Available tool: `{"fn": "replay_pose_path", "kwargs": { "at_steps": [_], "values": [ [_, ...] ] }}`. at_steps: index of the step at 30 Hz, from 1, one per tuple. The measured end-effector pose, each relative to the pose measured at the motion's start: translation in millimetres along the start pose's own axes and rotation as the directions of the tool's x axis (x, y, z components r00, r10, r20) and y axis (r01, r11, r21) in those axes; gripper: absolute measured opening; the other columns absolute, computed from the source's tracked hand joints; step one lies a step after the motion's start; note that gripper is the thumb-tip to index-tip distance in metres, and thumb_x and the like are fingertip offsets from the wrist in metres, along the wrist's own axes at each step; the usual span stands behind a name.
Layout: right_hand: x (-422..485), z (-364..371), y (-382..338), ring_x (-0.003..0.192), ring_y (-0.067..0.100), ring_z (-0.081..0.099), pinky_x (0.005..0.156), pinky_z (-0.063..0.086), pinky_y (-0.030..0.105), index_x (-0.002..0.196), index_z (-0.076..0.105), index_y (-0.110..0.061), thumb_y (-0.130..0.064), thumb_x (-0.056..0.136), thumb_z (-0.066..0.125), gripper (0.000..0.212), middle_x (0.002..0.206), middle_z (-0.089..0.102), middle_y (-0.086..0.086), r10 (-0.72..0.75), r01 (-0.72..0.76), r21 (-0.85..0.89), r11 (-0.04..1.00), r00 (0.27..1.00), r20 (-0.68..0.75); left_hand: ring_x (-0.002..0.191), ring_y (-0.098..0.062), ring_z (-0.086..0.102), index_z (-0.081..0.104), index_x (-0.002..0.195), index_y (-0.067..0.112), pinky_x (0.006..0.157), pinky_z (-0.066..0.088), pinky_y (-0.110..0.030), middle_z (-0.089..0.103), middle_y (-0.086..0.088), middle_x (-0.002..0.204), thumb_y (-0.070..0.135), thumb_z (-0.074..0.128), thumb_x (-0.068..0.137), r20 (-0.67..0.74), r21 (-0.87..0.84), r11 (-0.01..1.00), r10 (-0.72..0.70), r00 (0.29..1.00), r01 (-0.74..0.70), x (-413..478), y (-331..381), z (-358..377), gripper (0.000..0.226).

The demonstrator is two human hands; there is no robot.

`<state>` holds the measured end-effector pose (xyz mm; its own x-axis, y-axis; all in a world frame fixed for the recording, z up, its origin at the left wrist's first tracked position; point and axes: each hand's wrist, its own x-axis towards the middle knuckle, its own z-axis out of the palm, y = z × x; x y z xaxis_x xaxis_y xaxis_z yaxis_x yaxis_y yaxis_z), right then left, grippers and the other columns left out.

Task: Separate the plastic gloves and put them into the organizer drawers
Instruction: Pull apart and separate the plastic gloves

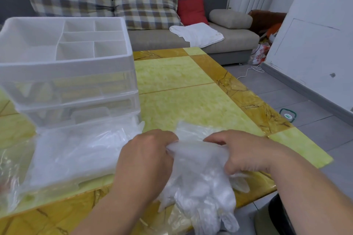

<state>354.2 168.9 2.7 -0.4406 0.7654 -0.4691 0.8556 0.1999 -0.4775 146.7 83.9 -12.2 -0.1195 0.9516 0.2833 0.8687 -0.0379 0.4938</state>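
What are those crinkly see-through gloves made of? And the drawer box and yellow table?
The gloves look like thin plastic film: cloudy-clear, wrinkled, floppy. The drawer box seems hard frosted plastic; the table shows through its drawers. The table looks like glossy veined stone or a printed cover; I can't tell which.

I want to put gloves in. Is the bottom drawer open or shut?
Open. The bottom drawer sticks out in front of the organizer, gloves inside.

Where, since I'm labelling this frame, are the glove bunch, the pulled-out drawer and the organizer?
glove bunch (200, 173): head view, its crumpled middle.
pulled-out drawer (63, 176): head view, its front wall.
organizer (66, 67): head view, top tray's front rim.
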Motion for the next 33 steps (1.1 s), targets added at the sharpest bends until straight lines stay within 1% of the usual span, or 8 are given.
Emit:
{"fn": "replay_pose_path", "kwargs": {
  "at_steps": [6,12,16,22,25,28,30,33],
  "values": [
    [5.8,1.0,7.1,0.077,0.013,0.066,0.06,0.049,0.024,0.089,0.067,-0.028,-0.001,0.063,0.075,0.039,0.083,0.07,-0.007,-0.027,0.026,-0.003,1.0,0.997,-0.073,0.061,-0.005,0.063,0.077,0.077,0.031,0.052,0.045,-0.024,0.07,0.016,0.063,0.0,0.063,0.074,-0.043,-0.182,0.97,-0.169,0.985,0.158,13.6,-7.5,-46.1,0.034],
    [-18.3,-23.3,-14.0,0.133,-0.01,0.039,0.106,0.039,0.023,0.149,0.035,-0.048,-0.019,0.069,0.08,0.096,0.147,0.039,-0.035,-0.146,0.151,0.007,0.989,0.967,-0.208,0.054,-0.02,0.063,0.076,0.064,0.023,0.047,0.049,-0.04,0.069,0.0,0.055,0.006,0.071,0.068,-0.009,-0.377,0.906,-0.21,0.978,0.191,12.2,-6.6,-75.4,0.018],
    [-54.1,-37.5,-56.0,0.137,-0.014,0.035,0.116,0.028,0.026,0.15,0.037,-0.037,-0.014,0.068,0.069,0.091,0.144,0.048,-0.03,-0.394,0.518,0.254,0.817,0.822,-0.411,0.063,-0.033,0.065,0.075,0.066,0.021,0.05,0.051,-0.049,0.068,-0.005,0.056,0.026,0.06,0.054,-0.064,-0.393,0.906,-0.197,0.978,0.157,9.2,0.6,-87.4,0.02],
    [-71.1,-8.8,-127.3,0.123,-0.028,0.021,0.089,0.028,0.008,0.147,0.003,-0.062,-0.071,0.054,0.08,0.121,0.145,0.017,-0.049,-0.418,0.344,-0.247,0.906,0.818,-0.395,0.052,-0.031,0.051,0.074,0.065,0.022,0.048,0.05,-0.044,0.064,-0.009,0.055,0.017,0.072,0.067,-0.079,-0.363,0.918,-0.201,0.976,0.16,7.4,3.0,-98.8,0.006],
    [-58.3,4.2,-135.9,0.113,-0.01,0.044,0.08,0.038,0.008,0.145,0.03,-0.052,-0.044,0.074,0.077,0.085,0.129,0.048,-0.034,-0.452,0.345,-0.293,0.891,0.715,-0.533,0.051,-0.015,0.059,0.075,0.065,0.029,0.043,0.044,-0.03,0.065,0.0,0.052,0.001,0.065,0.071,-0.1,-0.357,0.923,-0.191,0.977,0.144,4.2,4.5,-105.5,0.031],
    [-49.4,-7.2,-126.2,0.07,0.0,0.059,0.053,0.043,0.016,0.099,0.073,-0.03,-0.012,0.083,0.065,0.026,0.082,0.07,-0.019,-0.351,0.425,-0.038,0.904,0.691,-0.632,0.046,-0.014,0.046,0.071,0.064,0.011,0.042,0.036,-0.026,0.062,-0.016,0.058,0.007,0.064,0.073,-0.05,-0.376,0.91,-0.208,0.977,0.174,4.9,-1.4,-105.6,0.012],
    [-43.1,-13.9,-119.4,0.046,0.002,0.051,0.044,0.036,0.014,0.081,0.075,-0.023,-0.003,0.086,0.061,0.025,0.061,0.066,-0.014,-0.28,0.43,0.122,0.894,0.751,-0.599,0.05,-0.016,0.046,0.068,0.067,0.003,0.05,0.036,-0.028,0.062,-0.025,0.067,0.019,0.068,0.07,0.042,-0.417,0.883,-0.218,0.975,0.215,7.0,-11.3,-104.4,0.016],
    [-33.2,-17.6,-114.0,0.07,0.016,0.072,0.065,0.055,0.035,0.09,0.076,-0.023,-0.001,0.092,0.06,0.028,0.077,0.076,-0.008,-0.192,0.382,0.255,0.888,0.813,-0.549,0.056,-0.023,0.056,0.073,0.072,0.003,0.059,0.04,-0.035,0.066,-0.03,0.076,0.027,0.067,0.056,0.192,-0.494,0.821,-0.218,0.957,0.286,10.2,-19.2,-105.5,0.029]
  ]
}}
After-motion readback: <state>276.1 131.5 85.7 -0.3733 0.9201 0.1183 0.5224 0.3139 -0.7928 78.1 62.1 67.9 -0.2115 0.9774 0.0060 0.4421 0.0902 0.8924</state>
